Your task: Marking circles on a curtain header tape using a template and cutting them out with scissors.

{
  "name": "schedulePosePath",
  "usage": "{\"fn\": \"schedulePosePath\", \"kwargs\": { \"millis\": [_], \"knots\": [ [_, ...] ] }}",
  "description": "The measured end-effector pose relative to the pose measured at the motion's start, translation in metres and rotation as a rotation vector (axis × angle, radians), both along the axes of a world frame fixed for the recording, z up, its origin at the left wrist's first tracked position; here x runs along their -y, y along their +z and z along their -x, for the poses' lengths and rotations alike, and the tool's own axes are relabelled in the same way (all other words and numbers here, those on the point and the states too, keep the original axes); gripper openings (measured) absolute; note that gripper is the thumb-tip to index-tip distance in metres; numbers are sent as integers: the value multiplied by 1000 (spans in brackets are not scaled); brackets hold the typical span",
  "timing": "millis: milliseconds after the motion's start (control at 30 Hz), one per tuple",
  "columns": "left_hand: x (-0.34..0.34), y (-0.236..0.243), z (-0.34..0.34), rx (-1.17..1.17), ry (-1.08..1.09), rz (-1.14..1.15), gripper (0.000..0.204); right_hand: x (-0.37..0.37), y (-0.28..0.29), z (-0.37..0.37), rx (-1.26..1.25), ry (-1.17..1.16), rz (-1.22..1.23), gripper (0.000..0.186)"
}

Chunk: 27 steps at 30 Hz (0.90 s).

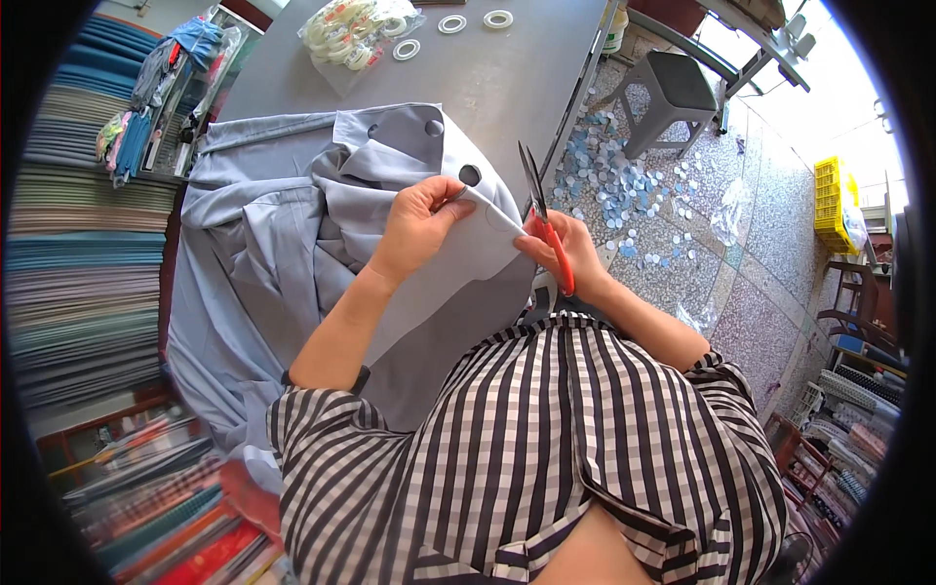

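Note:
A grey-blue cloth (283,210), which looks like a curtain, lies bunched over the table and hangs off toward me. Its stiff pale edge band (486,239) has a round hole (470,175) and more holes farther along. My left hand (421,226) pinches the band just below that hole. Held in my right hand (575,252) are scissors (555,249) with red handles, their dark blades pointing up and slightly parted. That hand's thumb and fingertips also touch the band's right edge. A faint circle shows on the band between my hands.
A clear bag of cream rings (356,31) sits at the table's far side, with loose rings (451,24) beside it. Round cloth cutouts (624,180) litter the floor near a grey stool (668,97). Folded fabrics (88,224) fill shelves at left. A yellow crate (834,205) stands right.

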State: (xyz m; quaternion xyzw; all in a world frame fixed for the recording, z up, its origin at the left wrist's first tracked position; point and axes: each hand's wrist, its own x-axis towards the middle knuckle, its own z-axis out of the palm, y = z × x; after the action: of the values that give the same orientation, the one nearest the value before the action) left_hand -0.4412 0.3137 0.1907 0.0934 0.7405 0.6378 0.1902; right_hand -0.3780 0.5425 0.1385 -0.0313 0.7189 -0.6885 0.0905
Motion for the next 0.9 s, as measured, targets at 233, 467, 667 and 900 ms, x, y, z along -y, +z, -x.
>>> {"fn": "schedulePosePath", "kwargs": {
  "millis": [233, 467, 667, 900],
  "knots": [
    [-20, 1, 7, -335, -21, 236, 10, -11, 6, -1, 193, 41, 169, 23],
    [-30, 4, 26, -309, -157, 341, 8, -55, -21, -2, 331, 305, -77, 44],
    [-42, 9, 24, -302, -260, 351, 10, -100, 0, 23, 226, 742, -312, 79],
    [-48, 5, 18, -359, -293, 343, 10, -109, 14, 51, 238, 943, -468, 83]
  ]
}}
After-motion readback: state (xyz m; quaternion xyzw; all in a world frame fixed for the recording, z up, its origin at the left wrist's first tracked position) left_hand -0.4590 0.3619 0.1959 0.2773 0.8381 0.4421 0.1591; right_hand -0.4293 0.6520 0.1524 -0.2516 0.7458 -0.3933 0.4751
